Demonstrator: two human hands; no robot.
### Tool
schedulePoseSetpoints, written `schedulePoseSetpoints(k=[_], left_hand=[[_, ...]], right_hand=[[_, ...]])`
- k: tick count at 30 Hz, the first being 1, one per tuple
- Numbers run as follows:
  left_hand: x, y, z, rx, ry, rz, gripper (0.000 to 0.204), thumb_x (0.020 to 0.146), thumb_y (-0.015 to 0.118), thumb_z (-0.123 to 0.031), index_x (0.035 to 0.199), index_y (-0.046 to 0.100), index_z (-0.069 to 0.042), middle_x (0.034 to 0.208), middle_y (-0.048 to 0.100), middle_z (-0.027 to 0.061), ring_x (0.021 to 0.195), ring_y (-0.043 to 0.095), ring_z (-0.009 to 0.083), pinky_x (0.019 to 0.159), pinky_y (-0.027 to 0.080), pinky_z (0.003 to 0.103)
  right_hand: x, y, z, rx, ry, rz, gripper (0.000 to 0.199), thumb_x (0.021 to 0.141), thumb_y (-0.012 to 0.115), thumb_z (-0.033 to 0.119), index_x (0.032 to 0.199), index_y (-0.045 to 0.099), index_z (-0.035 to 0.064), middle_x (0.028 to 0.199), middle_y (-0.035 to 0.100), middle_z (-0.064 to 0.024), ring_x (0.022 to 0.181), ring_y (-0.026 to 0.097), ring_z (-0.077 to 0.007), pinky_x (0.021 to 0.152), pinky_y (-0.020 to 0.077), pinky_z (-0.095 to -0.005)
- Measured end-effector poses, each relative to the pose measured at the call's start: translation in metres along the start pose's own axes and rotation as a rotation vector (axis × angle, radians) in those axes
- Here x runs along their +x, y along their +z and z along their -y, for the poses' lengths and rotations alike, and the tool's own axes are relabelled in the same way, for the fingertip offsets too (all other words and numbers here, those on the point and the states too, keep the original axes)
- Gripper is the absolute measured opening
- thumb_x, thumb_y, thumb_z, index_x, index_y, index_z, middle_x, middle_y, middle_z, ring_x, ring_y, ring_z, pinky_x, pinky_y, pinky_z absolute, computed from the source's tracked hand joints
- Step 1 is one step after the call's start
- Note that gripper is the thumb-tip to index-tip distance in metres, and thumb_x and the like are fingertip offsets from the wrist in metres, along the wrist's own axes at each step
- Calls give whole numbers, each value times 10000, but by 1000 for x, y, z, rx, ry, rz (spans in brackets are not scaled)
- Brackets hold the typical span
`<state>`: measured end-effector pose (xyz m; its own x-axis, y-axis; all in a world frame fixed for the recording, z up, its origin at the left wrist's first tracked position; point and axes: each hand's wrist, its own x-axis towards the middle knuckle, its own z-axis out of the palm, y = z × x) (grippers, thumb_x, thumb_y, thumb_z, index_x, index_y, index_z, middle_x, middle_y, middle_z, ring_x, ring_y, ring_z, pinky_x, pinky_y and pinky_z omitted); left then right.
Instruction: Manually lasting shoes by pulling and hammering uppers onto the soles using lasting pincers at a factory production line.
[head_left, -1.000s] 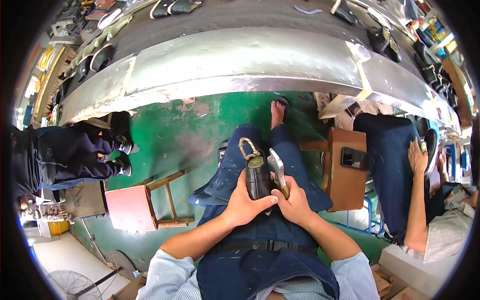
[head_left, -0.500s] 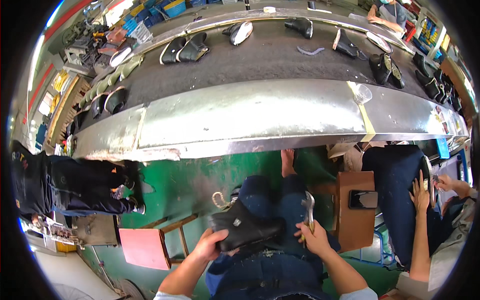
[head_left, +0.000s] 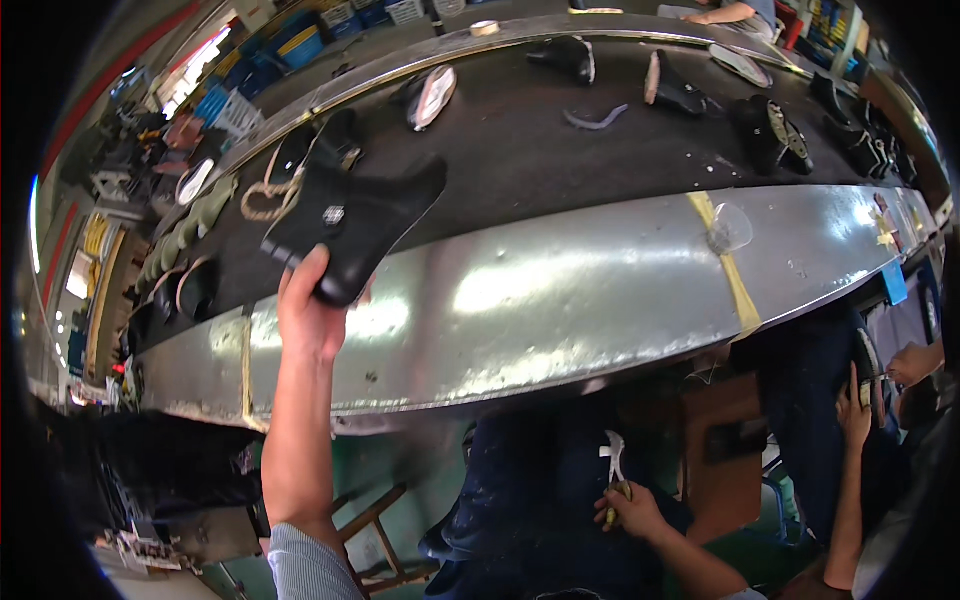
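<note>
The left grip (head_left: 315,305), which half a second ago holds the boot (head_left: 370,225) low over the lap, is now stretched far forward, lifting it over the near edge of the counter (head_left: 560,270). Fingers and thumb are closed on the boot's near end; the rest extends away from the grip, the small badge facing up as before, the cord (head_left: 265,210) looping out on the left. Whether the boot touches the counter I cannot tell. The right grip (head_left: 628,508) has hardly changed: it stays well behind the left one and to its right, over the lap, wrapped around the handle of the tool (head_left: 613,465), whose metal head points away from the body. The view has tilted, so the counter spreads lower across it, and the left forearm now crosses in front of the wooden stool (head_left: 375,540). Beyond the left grip and to its right, the grey strip (head_left: 597,120) lies on the counter as before. To the right of the right grip, the phone (head_left: 738,440) remains on the brown seat (head_left: 710,490), and a co-worker's hand (head_left: 853,412) rests farther right.
</note>
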<state>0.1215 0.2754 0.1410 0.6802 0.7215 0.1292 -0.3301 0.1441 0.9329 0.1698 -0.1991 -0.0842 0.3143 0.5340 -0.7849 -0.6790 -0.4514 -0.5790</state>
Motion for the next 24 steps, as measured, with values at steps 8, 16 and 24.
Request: schedulePoseSetpoints(k=[8,16,24], left_hand=[[197,167,114,11,141,236,427,847,720,-128,1207,515,-26,1047,650,77,877,660,195,694,577,345],[234,190,218,811,272,533,875,751,762,-104,1469,277,13,1416,464,226,1309,478,330,1096,377,360],[401,-15,203,1688,806,-415,774,829,694,-277,1430,341,60,1504,265,320,1408,257,455,1182,208,456]], right_hand=[[17,-12,36,77,56,58,235,1008,502,175,1118,507,-33,967,664,-175,797,703,-283,610,599,-362],[50,-26,62,172,68,172,286,1026,473,205,1182,526,-29,1039,669,-179,855,701,-268,685,603,-349],[69,-20,96,186,-68,196,222,936,551,199,922,704,38,945,741,-142,771,688,-206,709,555,-331]])
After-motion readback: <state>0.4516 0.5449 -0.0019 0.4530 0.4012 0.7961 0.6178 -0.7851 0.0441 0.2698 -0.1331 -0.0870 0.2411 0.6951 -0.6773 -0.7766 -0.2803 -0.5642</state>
